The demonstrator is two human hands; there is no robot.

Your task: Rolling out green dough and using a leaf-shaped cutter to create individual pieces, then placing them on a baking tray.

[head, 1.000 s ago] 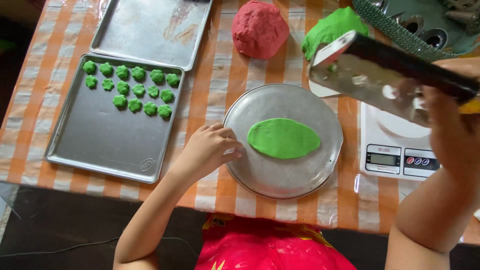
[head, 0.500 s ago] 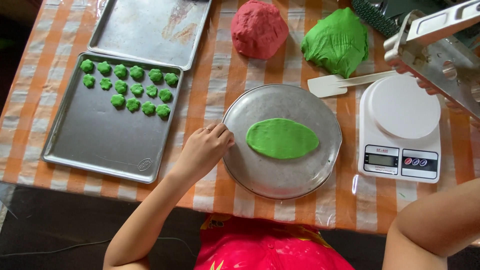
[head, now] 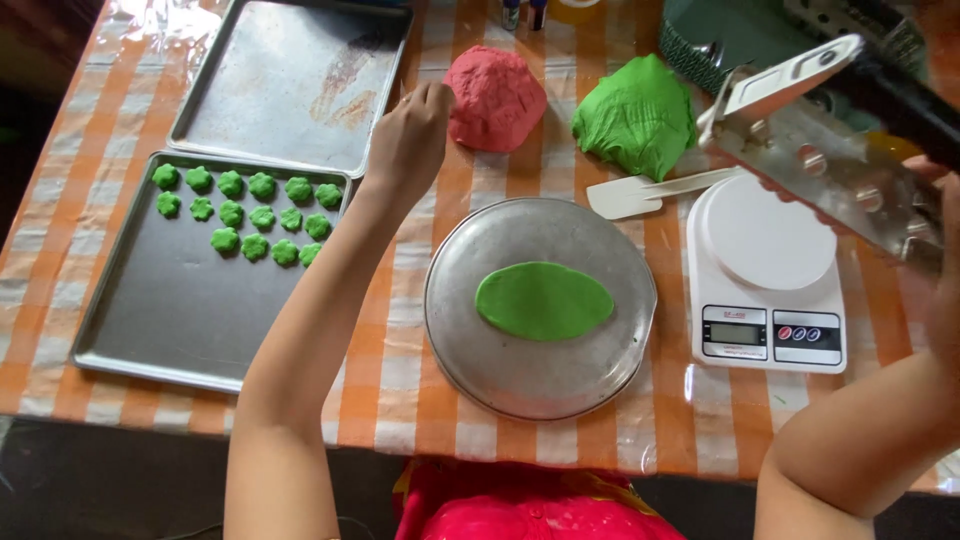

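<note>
Orange-and-white checked tablecloth noted under clear plastic across the whole table. At far left, a metal baking tray found holding green flower-shaped dough pieces in three rows along its upper end; a second, bare tray lying just beyond it. Left hand seen reaching forward over the second tray's corner, fingers loosely curled with tips toward the red dough mound, just beside it; contact impossible to confirm, nothing gripped. At centre, a round metal plate carrying a flattened green dough oval in its middle. Further right, a green dough mound resting near the red one, with a white spatula lying below it, handle toward the white kitchen scale. At far right, right hand found raised above the scale, closed around a metal hinged press; hand cut off by the frame edge, fingers largely hidden.
</note>
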